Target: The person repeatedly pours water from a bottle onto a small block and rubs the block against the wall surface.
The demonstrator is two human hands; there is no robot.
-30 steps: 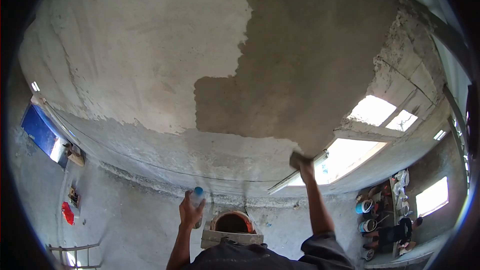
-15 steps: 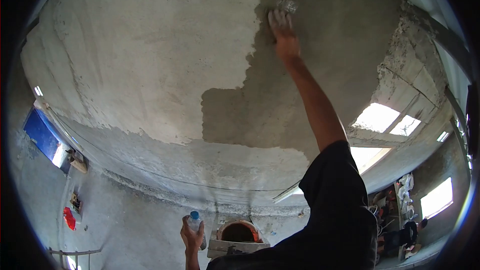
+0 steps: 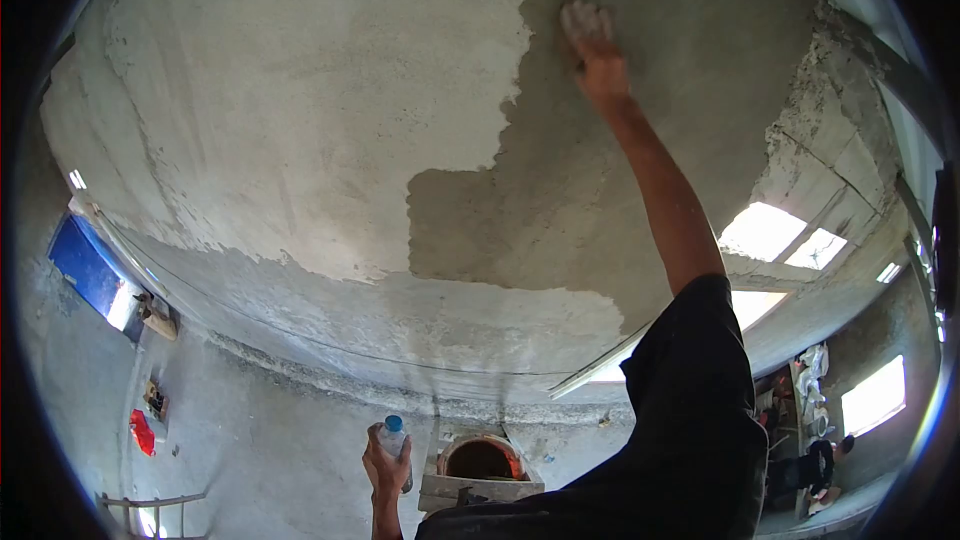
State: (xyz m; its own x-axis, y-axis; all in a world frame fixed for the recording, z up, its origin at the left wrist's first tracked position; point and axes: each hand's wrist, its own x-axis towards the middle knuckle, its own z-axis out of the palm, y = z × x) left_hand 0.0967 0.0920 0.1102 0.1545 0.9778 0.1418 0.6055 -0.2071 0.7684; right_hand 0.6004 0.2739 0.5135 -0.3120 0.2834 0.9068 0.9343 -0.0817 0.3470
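Note:
My left hand (image 3: 384, 465) is wrapped around a clear plastic bottle (image 3: 405, 440) with a blue cap, held upright low in the view. High on the wall, my right hand (image 3: 595, 45) lies against a dark, damp-looking plaster patch (image 3: 700, 80). Its fingers are stretched out, a little blurred, and whitish toward the tips. I see no tool in it, though its palm side is hidden. Paler, dry-looking plaster (image 3: 330, 90) borders the dark patch on the left along a ragged edge.
Below stands a round, orange-rimmed container (image 3: 518, 462) on a pale support. Window openings (image 3: 762, 232) pierce the wall at right. Another person (image 3: 805, 470) is at far lower right beside cluttered shelves. A red item (image 3: 142, 433) lies on the floor near a metal rail (image 3: 150, 502).
My right hand has slid slightly to the right and now covers the spot where a shiny, whitish patch showed beyond its fingertips. The left hand still holds the bottle.

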